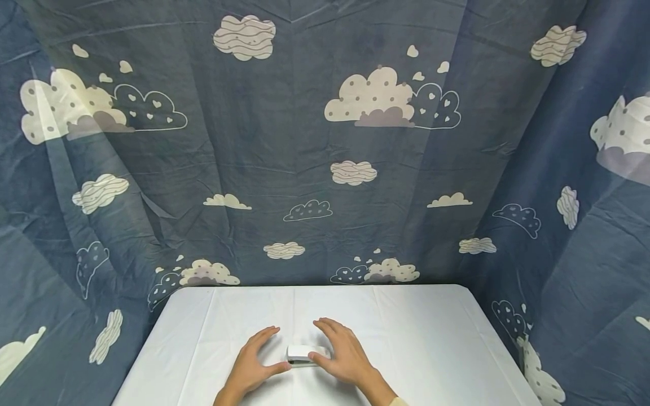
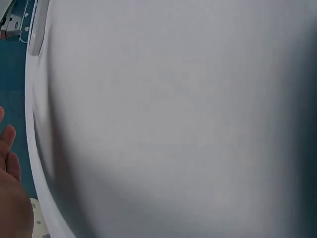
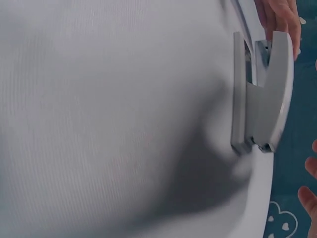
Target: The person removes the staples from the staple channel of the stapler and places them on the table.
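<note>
A white and grey stapler (image 1: 299, 354) lies on the white table between my two hands. The right wrist view shows the stapler (image 3: 272, 99) from the side, with a gap between its top arm and its base. My left hand (image 1: 250, 363) is just left of it, fingers spread and lightly bent, thumb tip close to its left end. On the other side, my right hand (image 1: 344, 354) has its fingers apart, and its thumb overlaps the stapler's right part in the head view. Only part of the left hand (image 2: 15, 203) enters the left wrist view.
The white-covered table (image 1: 426, 332) has rounded far corners. Behind it and at both sides hangs a dark blue curtain (image 1: 274, 141) printed with clouds and hearts. Hand shadows fall across the tabletop.
</note>
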`<state>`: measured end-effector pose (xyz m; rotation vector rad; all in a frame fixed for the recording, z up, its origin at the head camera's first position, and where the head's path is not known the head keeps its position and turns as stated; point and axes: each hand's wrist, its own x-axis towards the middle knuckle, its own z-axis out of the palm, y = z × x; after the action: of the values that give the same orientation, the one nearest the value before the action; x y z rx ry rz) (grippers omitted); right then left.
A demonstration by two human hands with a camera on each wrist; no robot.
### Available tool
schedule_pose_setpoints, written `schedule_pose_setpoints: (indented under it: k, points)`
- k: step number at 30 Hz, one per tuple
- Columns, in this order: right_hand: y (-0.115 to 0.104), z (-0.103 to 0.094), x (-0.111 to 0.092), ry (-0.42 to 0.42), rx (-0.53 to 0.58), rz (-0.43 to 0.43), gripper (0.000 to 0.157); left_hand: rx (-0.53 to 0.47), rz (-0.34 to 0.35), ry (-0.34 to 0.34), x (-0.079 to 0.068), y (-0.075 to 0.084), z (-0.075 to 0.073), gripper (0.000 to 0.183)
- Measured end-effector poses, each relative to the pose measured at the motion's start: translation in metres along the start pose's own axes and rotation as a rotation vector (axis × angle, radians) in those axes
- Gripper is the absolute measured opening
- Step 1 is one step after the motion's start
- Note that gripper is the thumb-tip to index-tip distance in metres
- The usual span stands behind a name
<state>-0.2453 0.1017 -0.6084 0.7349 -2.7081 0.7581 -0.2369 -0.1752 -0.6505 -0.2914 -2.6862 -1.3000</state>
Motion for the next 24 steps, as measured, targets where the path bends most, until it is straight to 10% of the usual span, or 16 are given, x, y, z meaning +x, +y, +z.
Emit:
schedule_pose_setpoints:
  k: [24]
  points:
    - [-0.017,0.034,0.007,-0.09,0.0,-0.01,0.061,-0.049,0.063,-0.022,0.004,-0.012,0.022,0.063]
